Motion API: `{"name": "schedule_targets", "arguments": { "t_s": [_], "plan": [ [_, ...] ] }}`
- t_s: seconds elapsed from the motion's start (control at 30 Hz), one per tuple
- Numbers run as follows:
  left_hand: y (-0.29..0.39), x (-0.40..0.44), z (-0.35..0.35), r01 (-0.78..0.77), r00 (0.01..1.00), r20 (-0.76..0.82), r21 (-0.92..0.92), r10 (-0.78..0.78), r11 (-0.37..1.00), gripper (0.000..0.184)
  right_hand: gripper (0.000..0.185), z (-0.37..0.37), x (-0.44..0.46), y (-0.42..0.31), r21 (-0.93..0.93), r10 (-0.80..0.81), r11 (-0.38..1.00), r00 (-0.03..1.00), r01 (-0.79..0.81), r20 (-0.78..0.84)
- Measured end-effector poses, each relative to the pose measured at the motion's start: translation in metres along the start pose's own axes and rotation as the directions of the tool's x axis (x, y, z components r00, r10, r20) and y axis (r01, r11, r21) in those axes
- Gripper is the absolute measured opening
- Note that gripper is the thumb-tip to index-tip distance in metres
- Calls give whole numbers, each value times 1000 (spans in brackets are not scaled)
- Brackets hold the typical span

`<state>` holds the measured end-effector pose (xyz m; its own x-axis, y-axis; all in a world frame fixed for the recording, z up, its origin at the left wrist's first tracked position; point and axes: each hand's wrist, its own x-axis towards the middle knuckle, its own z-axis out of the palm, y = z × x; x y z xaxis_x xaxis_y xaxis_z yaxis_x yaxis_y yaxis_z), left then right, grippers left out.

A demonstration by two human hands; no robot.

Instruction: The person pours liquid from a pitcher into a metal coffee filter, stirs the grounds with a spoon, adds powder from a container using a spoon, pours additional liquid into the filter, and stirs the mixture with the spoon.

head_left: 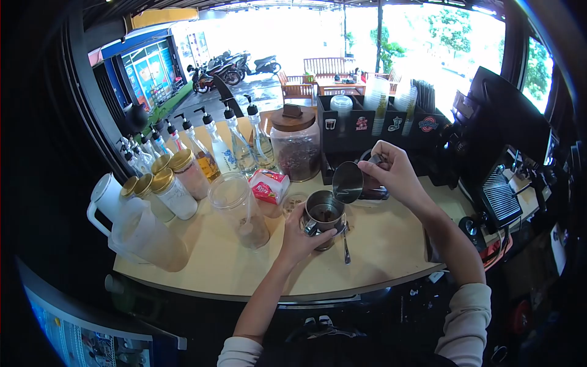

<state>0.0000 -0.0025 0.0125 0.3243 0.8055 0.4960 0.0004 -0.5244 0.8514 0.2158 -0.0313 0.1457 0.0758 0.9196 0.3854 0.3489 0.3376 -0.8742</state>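
Observation:
My left hand [299, 237] is wrapped round the side of a metal cup [324, 211], which has dark contents inside. Above and to its right, my right hand [391, 171] grips a metal pitcher [348, 183] that is tilted toward the cup, its rim close to the cup's rim. Whether liquid flows between them cannot be made out. A spoon [347, 248] lies on the table just right of the cup. Left of my left hand stands a clear jar [235, 208] with powder low inside, and behind it a red and white packet [269, 186].
Pump bottles [221, 147] and gold-lidded jars [174, 194] line the left, near a plastic pitcher [150, 235]. A wooden-lidded jar [296, 144] and a black cup organizer [382, 131] stand behind. At the right are a dark screen [504, 113] and a machine [498, 192].

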Motion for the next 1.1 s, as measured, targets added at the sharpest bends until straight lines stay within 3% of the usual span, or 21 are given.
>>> {"name": "schedule_targets", "arguments": {
  "t_s": [0.6,1.1],
  "plan": [
    [-2,-1,1,3,1000,6,-29,-3,1000,68,33,5,3,-18,-122,-24,992,999,29,44],
    [-5,-1,1,-10,1000,-3,-10,10,1000,67,31,5,2,-23,-9,-6,1000,998,7,57]
  ]
}}
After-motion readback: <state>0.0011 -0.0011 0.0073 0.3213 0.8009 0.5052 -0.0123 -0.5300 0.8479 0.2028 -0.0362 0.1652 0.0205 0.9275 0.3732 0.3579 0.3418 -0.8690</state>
